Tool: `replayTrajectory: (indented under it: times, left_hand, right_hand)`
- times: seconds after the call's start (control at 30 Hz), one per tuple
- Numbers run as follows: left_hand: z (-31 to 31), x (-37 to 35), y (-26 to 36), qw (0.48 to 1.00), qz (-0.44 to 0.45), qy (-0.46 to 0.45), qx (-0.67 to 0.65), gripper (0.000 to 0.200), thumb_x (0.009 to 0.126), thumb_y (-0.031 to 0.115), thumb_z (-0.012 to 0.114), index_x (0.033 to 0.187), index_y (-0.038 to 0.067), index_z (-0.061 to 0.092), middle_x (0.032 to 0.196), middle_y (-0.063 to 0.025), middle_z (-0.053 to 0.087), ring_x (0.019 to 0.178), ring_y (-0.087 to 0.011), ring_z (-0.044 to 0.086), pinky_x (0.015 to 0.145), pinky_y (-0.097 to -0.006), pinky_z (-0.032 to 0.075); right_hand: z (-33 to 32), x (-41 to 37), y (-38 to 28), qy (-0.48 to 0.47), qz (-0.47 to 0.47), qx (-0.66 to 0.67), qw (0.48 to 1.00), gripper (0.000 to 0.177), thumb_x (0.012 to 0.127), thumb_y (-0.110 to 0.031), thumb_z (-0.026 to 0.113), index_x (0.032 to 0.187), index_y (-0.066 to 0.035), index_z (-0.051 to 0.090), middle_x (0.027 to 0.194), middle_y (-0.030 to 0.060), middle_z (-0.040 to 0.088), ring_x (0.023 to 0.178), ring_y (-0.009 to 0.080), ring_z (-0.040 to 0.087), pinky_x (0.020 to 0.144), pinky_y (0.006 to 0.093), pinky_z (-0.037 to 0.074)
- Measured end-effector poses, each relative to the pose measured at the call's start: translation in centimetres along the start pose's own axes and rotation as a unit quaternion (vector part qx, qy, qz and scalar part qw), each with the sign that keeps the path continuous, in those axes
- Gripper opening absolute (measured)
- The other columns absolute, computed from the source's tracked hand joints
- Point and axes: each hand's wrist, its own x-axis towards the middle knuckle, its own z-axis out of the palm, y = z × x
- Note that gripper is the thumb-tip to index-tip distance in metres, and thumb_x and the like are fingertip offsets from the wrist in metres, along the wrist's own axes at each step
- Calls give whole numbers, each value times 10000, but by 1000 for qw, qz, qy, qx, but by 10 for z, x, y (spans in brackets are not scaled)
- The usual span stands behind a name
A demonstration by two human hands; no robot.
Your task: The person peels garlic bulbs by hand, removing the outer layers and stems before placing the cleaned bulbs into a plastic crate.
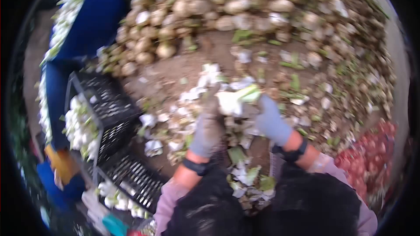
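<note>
Between my two gloved hands is a peeled white bulb (230, 102) with a green stalk, like fresh garlic. My left hand (211, 120) is closed round its bulb end, with the glove's fingers looking dark and dirty. My right hand (270, 120) grips at the stalk end in a grey glove, its fingertips partly hidden and blurred. Loose white peelings (186, 111) lie on the ground around the left hand, and more scraps (249, 177) lie between my knees.
A large heap of unpeeled tan bulbs (227, 6) spreads ahead. At left stand a black crate (116, 109) and another black crate (135, 179), both with white bulbs, beside a blue container wall (94, 22). A red mesh sack (365, 161) lies at right.
</note>
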Motion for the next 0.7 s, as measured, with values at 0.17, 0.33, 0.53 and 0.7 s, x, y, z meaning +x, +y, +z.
replayTrajectory:
  times: [0.17,0.33,0.53,0.7]
  left_hand:
    - [-10,-13,14,957,33,-6,287,768,834,121,701,1482,76,290,1253,-98,523,1074,-146,536,889,-270,467]
    - [-37,-5,12,933,67,109,336,475,978,310,506,1327,-12,494,1223,-179,571,1114,-198,555,931,-294,447]
    - [-29,-19,34,874,125,-74,464,538,719,277,805,1133,-5,610,1051,-128,626,986,-251,608,887,-352,472]
    - [-26,-36,31,997,-12,25,68,283,971,169,551,1186,-8,597,1122,-128,637,989,-195,648,836,-296,547]
  right_hand:
    - [1,16,-7,-162,155,320,921,298,892,-109,628,1150,36,587,1035,75,670,874,162,650,763,305,532]
    - [-2,-10,-23,-264,-80,55,960,331,869,-55,658,1183,5,575,1061,94,674,911,197,668,764,310,538]
    - [-4,3,-61,-279,-27,98,955,218,856,-7,599,1062,-40,661,1037,92,692,880,184,671,798,335,530]
    - [-10,11,-21,-144,-10,-194,970,186,746,-108,621,906,-16,649,818,212,666,754,380,646,675,423,523]
